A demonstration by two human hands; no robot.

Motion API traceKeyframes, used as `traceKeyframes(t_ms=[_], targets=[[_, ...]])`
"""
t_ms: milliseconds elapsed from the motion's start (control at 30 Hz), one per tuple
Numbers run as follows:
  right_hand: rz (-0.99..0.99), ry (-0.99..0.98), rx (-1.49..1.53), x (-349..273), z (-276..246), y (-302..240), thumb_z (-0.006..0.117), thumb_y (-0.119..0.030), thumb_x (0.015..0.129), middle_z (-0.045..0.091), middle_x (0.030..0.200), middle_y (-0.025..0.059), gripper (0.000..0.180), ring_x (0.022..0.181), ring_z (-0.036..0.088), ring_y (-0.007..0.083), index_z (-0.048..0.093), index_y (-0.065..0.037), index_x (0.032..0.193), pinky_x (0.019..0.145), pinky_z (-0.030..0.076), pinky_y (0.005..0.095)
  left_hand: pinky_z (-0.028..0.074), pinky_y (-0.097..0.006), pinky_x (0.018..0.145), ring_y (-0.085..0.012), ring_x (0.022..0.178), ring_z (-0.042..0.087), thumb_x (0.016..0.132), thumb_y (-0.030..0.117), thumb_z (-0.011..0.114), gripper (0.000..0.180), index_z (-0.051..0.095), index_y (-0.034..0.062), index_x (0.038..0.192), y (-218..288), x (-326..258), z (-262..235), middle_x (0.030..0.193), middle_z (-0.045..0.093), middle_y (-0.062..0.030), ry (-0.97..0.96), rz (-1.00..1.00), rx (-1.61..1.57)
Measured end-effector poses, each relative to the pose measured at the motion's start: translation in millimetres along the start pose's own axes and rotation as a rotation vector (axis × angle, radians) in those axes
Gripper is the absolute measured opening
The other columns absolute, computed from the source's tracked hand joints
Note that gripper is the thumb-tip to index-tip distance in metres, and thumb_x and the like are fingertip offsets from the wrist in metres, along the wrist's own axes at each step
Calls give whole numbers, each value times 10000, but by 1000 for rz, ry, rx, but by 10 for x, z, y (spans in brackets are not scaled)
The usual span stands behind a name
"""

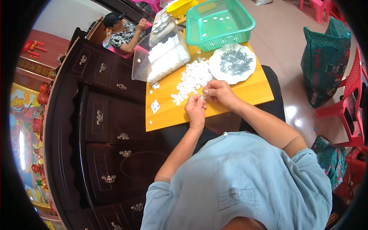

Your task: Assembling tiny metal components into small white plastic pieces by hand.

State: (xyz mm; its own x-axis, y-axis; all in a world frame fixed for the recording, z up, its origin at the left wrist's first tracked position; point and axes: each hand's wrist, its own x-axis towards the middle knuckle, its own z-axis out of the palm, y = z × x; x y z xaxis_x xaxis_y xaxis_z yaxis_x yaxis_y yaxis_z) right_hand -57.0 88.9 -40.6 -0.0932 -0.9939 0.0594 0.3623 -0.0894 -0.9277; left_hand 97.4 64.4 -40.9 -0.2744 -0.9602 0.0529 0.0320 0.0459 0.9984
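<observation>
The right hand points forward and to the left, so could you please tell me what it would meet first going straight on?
Probably the loose white pieces on the yellow board; the right hand might pass above them, as its height is unclear.

You have a tiny piece (204, 96) pinched where your left grip (196, 110) and right grip (220, 93) meet; it is mostly hidden, so you can't tell its shape. Just past it, lots of small, round white pieces (194, 76) lie in a messy heap on the yellow desk (251, 92). To your right, beside the heap, a white plate (230, 79) with a wavy edge sits flat, with small dark-grey bits (235, 62) piled over its middle.
</observation>
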Motion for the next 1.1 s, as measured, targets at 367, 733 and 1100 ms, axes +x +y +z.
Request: traceKeyframes(t_ms=[367, 733, 1100], targets=[[-30, 53, 50, -9, -1, -18, 654, -58, 886, 578, 641, 25, 96, 560, 520, 96, 646, 20, 830, 510, 413, 254, 395, -186, 534, -55, 610, 494, 960, 38, 576, 39, 573, 34, 921, 12, -27, 51, 752, 555, 1, -19, 59, 62], [-26, 77, 61, -23, 20, -43, 657, -61, 888, 576, 631, 25, 103, 550, 515, 96, 651, 22, 828, 495, 409, 256, 360, -174, 437, -54, 547, 491, 986, 82, 554, 84, 575, 23, 931, 44, -32, 60, 742, 584, -22, -2, 47, 47], [-36, 74, 39, -13, 3, -5, 657, -73, 893, 582, 636, 22, 110, 560, 525, 92, 652, 19, 831, 501, 416, 251, 361, -173, 439, -54, 554, 496, 985, 85, 557, 72, 573, 27, 944, 70, -59, 59, 750, 590, -27, -19, 38, 36]])
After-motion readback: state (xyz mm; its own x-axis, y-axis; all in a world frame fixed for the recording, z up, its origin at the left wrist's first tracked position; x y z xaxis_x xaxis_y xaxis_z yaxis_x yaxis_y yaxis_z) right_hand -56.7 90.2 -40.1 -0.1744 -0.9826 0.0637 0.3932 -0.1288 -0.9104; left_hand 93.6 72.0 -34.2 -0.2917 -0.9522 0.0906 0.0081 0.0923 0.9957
